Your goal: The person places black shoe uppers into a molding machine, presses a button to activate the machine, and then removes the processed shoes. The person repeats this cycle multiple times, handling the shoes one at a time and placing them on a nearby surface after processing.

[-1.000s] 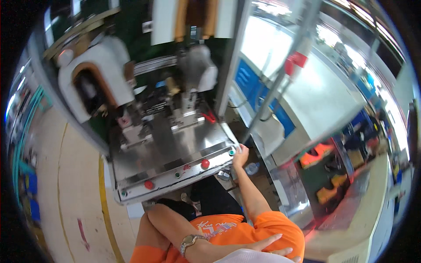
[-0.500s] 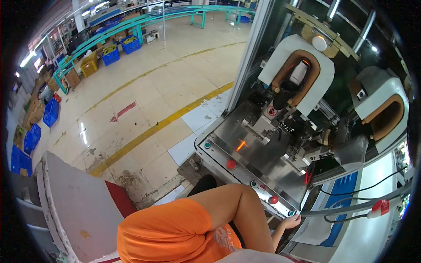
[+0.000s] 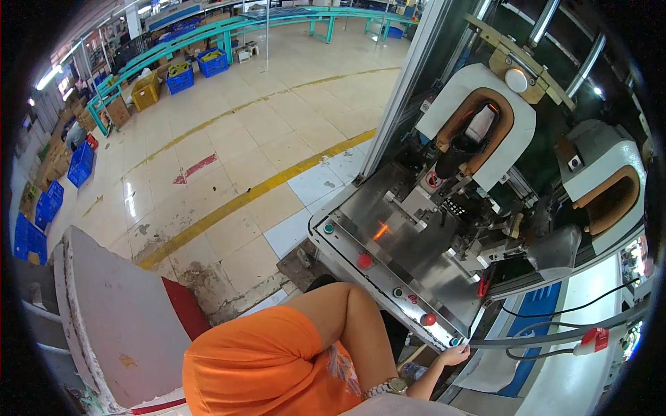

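My right hand [image 3: 454, 355] rests on the near right corner of a steel machine panel [image 3: 409, 263], fingers curled over its edge beside a grey cable [image 3: 548, 336]. My left arm is bent, its elbow up against the panel's front edge, with an orange sleeve [image 3: 263, 360] and a wristwatch [image 3: 395, 385] at the wrist. The left hand itself is hidden at the lower edge of the picture. The panel front carries red buttons [image 3: 364, 260] and small green ones [image 3: 328, 227].
Two white hooded stations [image 3: 485, 118] with orange-lined openings stand behind the panel. A tiled floor with yellow lines [image 3: 250, 197] spreads left. Blue and yellow crates [image 3: 180, 76] and a teal conveyor frame line the far side. A grey board [image 3: 118, 312] leans at lower left.
The view has swung to the left, so the floor now fills the left side. My right hand stays on the same panel corner and my left arm stays bent.
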